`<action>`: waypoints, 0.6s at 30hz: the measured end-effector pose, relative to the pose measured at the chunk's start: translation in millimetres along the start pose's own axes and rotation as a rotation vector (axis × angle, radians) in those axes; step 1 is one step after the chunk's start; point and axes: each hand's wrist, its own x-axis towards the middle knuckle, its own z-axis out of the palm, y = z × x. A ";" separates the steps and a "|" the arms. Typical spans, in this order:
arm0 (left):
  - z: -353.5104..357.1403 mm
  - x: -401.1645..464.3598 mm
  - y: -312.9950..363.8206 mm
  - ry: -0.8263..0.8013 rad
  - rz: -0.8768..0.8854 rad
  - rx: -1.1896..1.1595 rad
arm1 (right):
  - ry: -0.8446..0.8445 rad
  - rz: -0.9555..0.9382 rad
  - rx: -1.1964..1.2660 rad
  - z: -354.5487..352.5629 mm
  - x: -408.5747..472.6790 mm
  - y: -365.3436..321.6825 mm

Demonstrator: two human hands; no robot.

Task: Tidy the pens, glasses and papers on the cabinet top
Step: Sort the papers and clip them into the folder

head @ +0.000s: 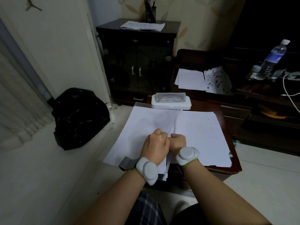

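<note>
A spread of white papers (203,135) covers the small dark wooden table (234,166) in front of me. My left hand (155,143) and my right hand (177,141) rest close together on the near middle of the sheets. Both are closed into fists that pinch a raised fold of the top sheet between them. A clear glasses case (170,96) lies on a flat white box (170,106) at the table's far edge. Against the back wall, the dark cabinet (110,28) carries a sheaf of papers (142,25) and a black pen holder (150,13) with several pens.
A full black rubbish bag (79,117) sits on the floor to the left. To the right, a low dark unit holds more loose papers (191,80), a water bottle (272,59) and a white cable (287,90). A white door stands left of the cabinet.
</note>
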 end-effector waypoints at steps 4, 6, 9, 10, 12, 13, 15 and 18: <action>-3.0 -1.9 -0.1 0.034 -0.015 -0.011 | -0.009 0.034 0.005 5.8 -1.3 -1.2; -4.7 -2.1 -2.6 0.037 -0.042 0.000 | -0.035 0.048 0.039 10.2 -0.2 -0.2; -6.6 -1.9 -4.8 0.019 -0.106 0.026 | -0.055 0.066 0.013 14.3 -3.5 -1.1; -8.5 -2.1 -2.8 0.007 -0.126 0.024 | -0.059 0.069 0.006 15.1 -4.5 -1.2; -10.8 -2.9 1.6 -0.005 -0.157 0.026 | -0.050 0.077 0.019 15.7 -6.9 -1.9; -12.1 -2.6 4.5 -0.018 -0.173 0.036 | -0.046 0.082 0.032 15.5 -8.0 -2.4; -15.2 -1.3 7.6 -0.018 -0.204 0.062 | -0.041 0.083 0.022 14.3 -9.2 -0.4; -18.8 3.0 11.0 -0.030 -0.234 0.103 | 0.001 0.080 -0.015 14.4 -10.4 4.5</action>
